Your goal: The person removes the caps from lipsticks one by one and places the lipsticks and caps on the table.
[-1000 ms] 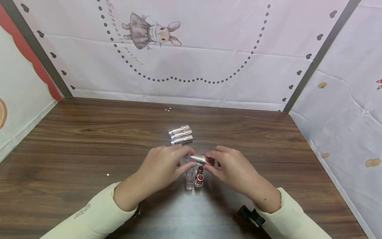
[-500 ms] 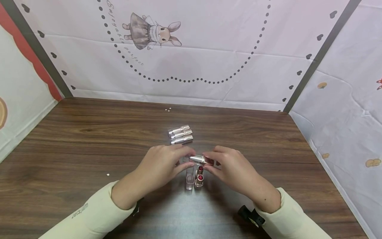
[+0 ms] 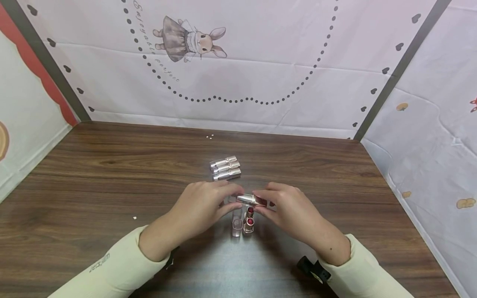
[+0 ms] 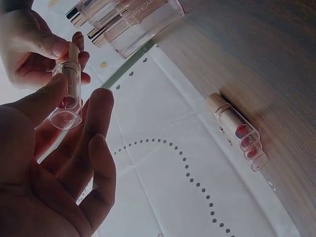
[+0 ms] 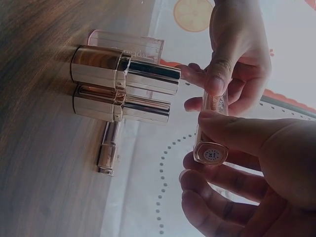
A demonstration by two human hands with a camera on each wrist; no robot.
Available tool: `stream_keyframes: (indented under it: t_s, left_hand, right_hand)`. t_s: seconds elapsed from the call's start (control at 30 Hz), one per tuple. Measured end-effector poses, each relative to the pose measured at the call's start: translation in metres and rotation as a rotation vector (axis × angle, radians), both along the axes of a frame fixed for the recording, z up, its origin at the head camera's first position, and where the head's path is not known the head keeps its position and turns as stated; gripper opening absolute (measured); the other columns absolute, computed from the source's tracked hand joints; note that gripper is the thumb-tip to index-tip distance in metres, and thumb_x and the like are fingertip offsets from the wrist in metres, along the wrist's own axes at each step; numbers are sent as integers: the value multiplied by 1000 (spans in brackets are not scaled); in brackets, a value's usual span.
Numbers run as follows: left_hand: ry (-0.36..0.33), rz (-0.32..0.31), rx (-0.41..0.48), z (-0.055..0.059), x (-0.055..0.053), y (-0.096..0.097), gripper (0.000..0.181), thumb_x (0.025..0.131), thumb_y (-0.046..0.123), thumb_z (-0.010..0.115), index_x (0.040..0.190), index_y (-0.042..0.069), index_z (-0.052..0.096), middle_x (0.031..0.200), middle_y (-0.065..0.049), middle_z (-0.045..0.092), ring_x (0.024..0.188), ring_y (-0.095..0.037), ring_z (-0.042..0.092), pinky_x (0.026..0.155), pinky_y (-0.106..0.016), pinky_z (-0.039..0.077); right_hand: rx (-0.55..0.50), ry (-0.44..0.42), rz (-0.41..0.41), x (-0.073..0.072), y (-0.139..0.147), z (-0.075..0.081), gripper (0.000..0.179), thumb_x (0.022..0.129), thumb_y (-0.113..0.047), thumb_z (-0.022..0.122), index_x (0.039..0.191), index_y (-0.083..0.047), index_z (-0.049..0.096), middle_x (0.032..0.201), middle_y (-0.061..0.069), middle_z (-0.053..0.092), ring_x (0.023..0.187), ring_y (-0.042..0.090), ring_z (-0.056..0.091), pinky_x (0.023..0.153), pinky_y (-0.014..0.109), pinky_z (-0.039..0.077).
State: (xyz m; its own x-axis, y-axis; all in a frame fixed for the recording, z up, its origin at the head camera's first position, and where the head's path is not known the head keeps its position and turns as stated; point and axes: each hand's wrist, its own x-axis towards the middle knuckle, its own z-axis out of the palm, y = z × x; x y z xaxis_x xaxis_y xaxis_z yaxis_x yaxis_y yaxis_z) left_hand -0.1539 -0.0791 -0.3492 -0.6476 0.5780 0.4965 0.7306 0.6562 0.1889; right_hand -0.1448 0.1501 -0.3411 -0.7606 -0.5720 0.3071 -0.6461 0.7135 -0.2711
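Between my two hands a lipstick (image 3: 246,199) lies roughly level above the table. My left hand (image 3: 203,203) pinches the end with its clear cap, between thumb and fingers. My right hand (image 3: 290,207) grips the other end, the base, whose round label shows in the right wrist view. Through the clear cap (image 4: 65,117) in the left wrist view, the red tip is visible. Just below the hands two uncapped lipsticks (image 3: 249,225) stand upright with red tips showing. Beside them, to the left, stand clear caps (image 3: 237,227), partly overlapping in view.
Three lipsticks (image 3: 225,168) lie side by side on the wooden table (image 3: 112,165), beyond my left hand. Tiny white bits (image 3: 210,136) lie near the back edge, and another white bit (image 3: 135,217) lies to the left. A printed cloth (image 3: 253,74) hangs behind the table.
My left forearm has shifted slightly left, and the lipstick in both hands has moved a very little to the left. The standing and lying lipsticks stay where they were.
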Motion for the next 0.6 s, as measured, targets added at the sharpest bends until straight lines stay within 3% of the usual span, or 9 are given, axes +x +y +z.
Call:
stream_keyframes:
  t_s: [0.6]
  left_hand:
    - [-4,-33,27,0,-1,-2,26,83,29,81,106,19,75,92,7,76,64,-4,64,55,-28,51]
  right_hand:
    - [-27,6,41,-1,2,-1,30,85,-19,80,113,-8,76,89,-2,69,67,0,54,59,14,46]
